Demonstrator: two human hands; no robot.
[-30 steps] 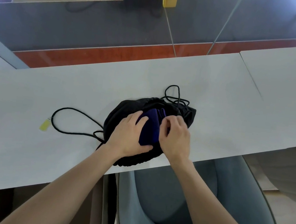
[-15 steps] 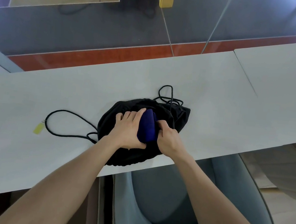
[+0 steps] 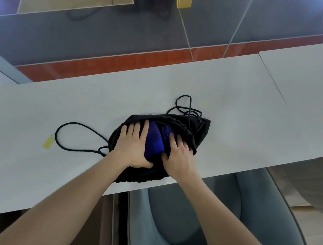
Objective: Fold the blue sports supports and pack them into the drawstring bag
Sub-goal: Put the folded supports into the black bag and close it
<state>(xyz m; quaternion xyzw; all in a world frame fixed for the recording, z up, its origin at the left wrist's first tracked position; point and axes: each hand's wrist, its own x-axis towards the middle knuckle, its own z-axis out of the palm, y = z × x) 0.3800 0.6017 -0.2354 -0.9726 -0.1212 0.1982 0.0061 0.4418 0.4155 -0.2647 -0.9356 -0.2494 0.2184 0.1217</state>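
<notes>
A black drawstring bag [image 3: 194, 130] lies on the white table [image 3: 231, 102] near its front edge, its mouth open toward me. Folded blue sports supports [image 3: 155, 140] sit inside the mouth, partly covered by black fabric. My left hand [image 3: 133, 145] presses flat on the bag's left side and the supports' left edge, thumb tucked under the fabric. My right hand [image 3: 179, 155] rests on the supports' right side, fingers spread and gripping the bag's rim. Black cords loop out at the back [image 3: 183, 104] and to the left [image 3: 76, 136].
A small yellow tag [image 3: 48, 142] lies at the end of the left cord. A grey-blue chair [image 3: 215, 222] stands under the table's front edge. A second white table [image 3: 316, 77] adjoins at the right. A glass partition rises behind the table.
Both hands moved apart and flattened, widening the bag's mouth. More of the blue supports shows between them, lying lower inside the bag.
</notes>
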